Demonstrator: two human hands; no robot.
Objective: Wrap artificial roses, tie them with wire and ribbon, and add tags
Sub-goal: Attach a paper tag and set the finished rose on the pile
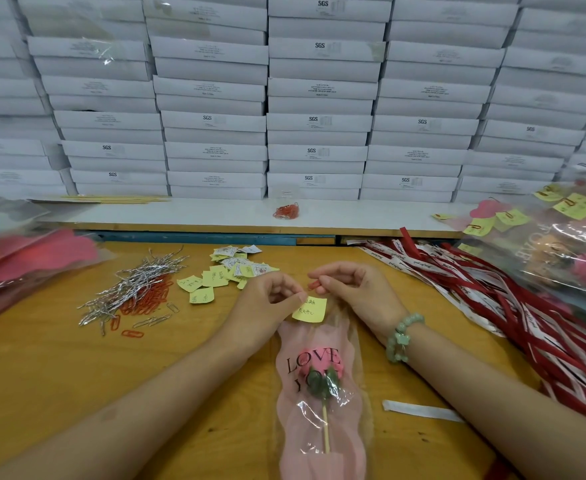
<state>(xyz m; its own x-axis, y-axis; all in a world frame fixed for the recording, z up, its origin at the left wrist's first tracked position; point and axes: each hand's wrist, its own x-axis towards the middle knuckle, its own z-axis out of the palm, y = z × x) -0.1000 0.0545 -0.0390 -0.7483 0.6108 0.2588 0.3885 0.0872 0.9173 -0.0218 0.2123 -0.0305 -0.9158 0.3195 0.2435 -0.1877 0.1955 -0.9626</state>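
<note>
The wrapped rose (321, 372), light in its slippery, easily crumpled sleeve, lies on the surface (215, 393), best held at the far rim, where the left hand (267, 299) pinches a yellow tag (310, 310) and the right hand (357, 289) pinches a red clip (314, 285).

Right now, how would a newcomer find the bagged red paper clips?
Below the wall of white boxes runs a white shelf. Near its middle sits a small clear bag of red paper clips. Unlike the loose red clips among silver wire ties on the wooden table, these are bagged and lie alone.
</note>
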